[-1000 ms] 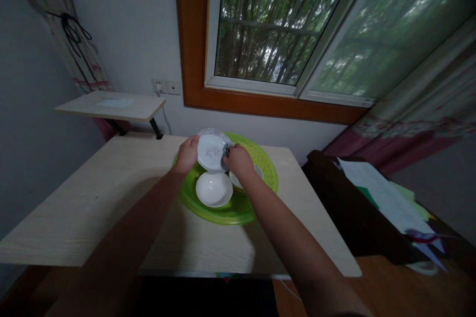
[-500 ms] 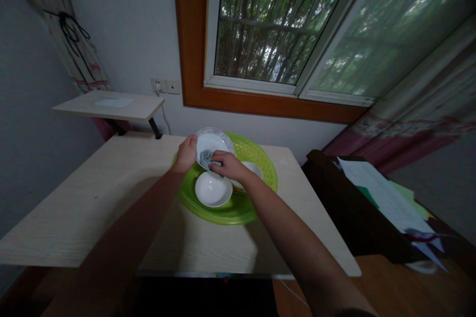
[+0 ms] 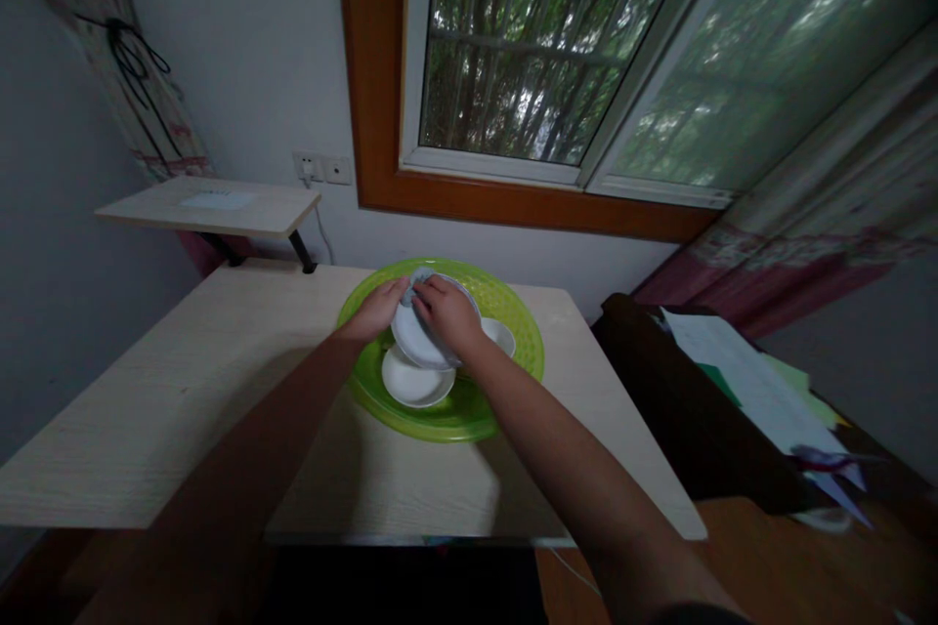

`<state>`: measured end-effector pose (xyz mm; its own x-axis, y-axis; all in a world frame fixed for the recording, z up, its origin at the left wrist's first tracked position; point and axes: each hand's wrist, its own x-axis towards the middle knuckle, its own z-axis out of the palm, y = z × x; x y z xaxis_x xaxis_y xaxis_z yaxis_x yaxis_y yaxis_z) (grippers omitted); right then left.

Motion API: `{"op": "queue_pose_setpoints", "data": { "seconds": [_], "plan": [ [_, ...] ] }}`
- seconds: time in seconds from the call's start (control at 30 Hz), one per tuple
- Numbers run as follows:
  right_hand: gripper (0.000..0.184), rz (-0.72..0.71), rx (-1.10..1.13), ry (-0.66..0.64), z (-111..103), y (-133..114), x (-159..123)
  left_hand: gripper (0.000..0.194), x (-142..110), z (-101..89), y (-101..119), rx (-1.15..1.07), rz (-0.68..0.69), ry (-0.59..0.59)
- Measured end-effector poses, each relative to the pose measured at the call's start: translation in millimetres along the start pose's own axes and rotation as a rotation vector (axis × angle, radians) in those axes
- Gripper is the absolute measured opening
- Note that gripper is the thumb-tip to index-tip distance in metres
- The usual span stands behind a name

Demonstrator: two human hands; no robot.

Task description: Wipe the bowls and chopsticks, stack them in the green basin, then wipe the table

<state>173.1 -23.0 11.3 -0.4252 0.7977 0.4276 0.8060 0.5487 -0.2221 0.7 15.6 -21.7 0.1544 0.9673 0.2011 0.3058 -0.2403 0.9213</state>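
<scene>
Fingers of the right hand [image 3: 449, 314] clasp a grey cloth [image 3: 416, 283] at the far-left rim of the round plate [image 3: 416, 340], which is beneath them over the green tray [image 3: 513, 308], towards its left edge, while the left hand [image 3: 375, 312] apparently grips the plate's left side.

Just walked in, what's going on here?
A person's left hand steadies a round white plate by its edge, while the right hand holds a crumpled grey cloth at the plate's rim. The plate is tilted over a round green plastic basin on a pale wooden table. Two white round bowls sit in the basin, both partly hidden from view.
</scene>
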Motion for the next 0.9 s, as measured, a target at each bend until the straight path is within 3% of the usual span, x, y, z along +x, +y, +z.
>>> {"op": "queue_pose_setpoints", "data": {
  "seconds": [0.13, 0.5, 0.7, 0.9],
  "plan": [
    [0.03, 0.189, -0.095, 0.0, -8.4, 3.1, 1.9, 0.045, -3.9, 0.8, 5.3, 0.014, 0.039, -0.027],
    [0.028, 0.412, -0.252, -0.039, -25.5, 22.6, -5.8, 0.046, -10.8, -6.7, 16.5, 0.086, 0.035, 0.191],
    [0.027, 0.366, -0.225, -0.134, -21.6, 26.5, -5.6, 0.048, -7.8, -11.9, 13.9, 0.135, 0.004, 0.398],
    [0.02, 0.215, -0.016, -0.227, -15.5, 33.0, -6.9, 0.045, -7.5, -14.4, 16.1, 0.175, 0.004, 0.483]
  ]
}}
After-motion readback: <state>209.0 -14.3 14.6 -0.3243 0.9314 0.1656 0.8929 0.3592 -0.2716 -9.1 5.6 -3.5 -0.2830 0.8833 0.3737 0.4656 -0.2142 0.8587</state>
